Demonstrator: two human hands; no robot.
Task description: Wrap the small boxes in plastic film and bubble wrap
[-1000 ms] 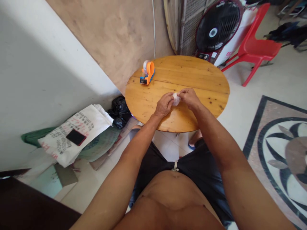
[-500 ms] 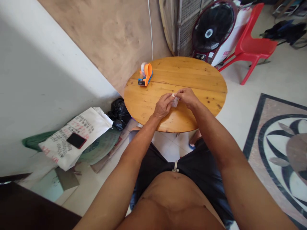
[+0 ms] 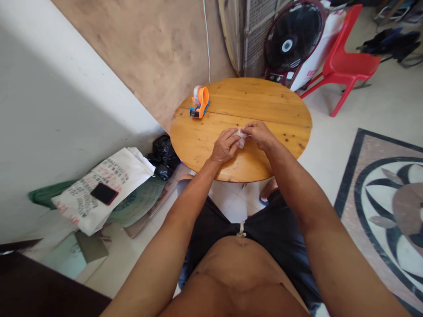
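Note:
A small whitish, partly see-through piece [image 3: 241,141], thin like crumpled plastic or paper, sits between my hands over the round wooden table [image 3: 261,103]. My left hand [image 3: 226,145] is closed on its left side, fingers pointing right. Pinched at the upper right edge of the same piece is my right hand [image 3: 258,133], with thumb and forefinger together. The fingers hide part of it, and its exact kind cannot be made out. An orange and blue tape dispenser [image 3: 200,103] holding a roll of clear tape stands at the table's back left.
Left of the table, a dark phone [image 3: 104,193] lies on a printed white sack [image 3: 127,171], near a black plastic bag [image 3: 164,154]. A fan [image 3: 294,37] and a red chair [image 3: 352,64] stand behind on the right. A wooden board [image 3: 158,48] backs the table.
The whitish piece has shifted shape slightly between my fingers and looks more crumpled. Both hands stay in nearly the same place.

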